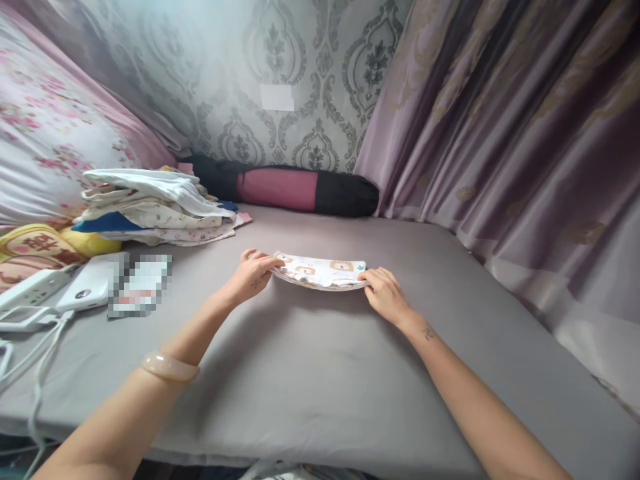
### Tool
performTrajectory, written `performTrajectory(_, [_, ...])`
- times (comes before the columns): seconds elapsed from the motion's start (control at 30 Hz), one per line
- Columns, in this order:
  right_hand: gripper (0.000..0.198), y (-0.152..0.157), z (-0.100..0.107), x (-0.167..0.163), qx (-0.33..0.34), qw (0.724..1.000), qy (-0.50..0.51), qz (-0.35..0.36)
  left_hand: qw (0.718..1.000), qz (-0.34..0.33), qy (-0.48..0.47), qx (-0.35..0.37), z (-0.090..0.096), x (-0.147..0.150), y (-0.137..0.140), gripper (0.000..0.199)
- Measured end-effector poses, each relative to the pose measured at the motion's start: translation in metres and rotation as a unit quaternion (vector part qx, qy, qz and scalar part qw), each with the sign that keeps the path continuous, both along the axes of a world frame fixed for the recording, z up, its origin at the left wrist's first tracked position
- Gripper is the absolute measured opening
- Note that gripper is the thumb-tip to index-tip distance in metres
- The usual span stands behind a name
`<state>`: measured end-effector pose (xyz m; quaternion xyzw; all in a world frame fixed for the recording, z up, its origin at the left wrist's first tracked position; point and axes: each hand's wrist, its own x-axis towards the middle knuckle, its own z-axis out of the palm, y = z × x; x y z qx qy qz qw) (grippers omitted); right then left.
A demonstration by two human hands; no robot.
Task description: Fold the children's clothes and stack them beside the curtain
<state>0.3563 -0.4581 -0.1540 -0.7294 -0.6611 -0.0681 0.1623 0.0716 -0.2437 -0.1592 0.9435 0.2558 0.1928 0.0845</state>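
Smooth grey sheet (300, 373); left grip (251, 275), right grip (387, 293) pinched closed on opposite ends of folded, printed cloth (323, 271).

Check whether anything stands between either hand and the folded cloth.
Nothing visible does: the left hand grips the folded cloth directly at its left end, and the right hand at its right end.

A mauve curtain (505, 127) hangs beside the patterned wall (215, 73) behind a gray bed (310, 373).
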Motion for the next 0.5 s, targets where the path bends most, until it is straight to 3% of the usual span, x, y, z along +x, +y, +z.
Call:
performTrajectory(0.3, [0.033,-0.021,-0.014,-0.012,-0.050,0.998,0.031,0.027,0.998,-0.025,0.054,-0.015,-0.021,-0.020,-0.014,0.045])
performTrajectory(0.5, [0.043,-0.028,-0.016,-0.013,-0.081,0.996,0.018,0.029,0.994,-0.052,0.092,-0.025,-0.019,-0.028,-0.018,0.048])
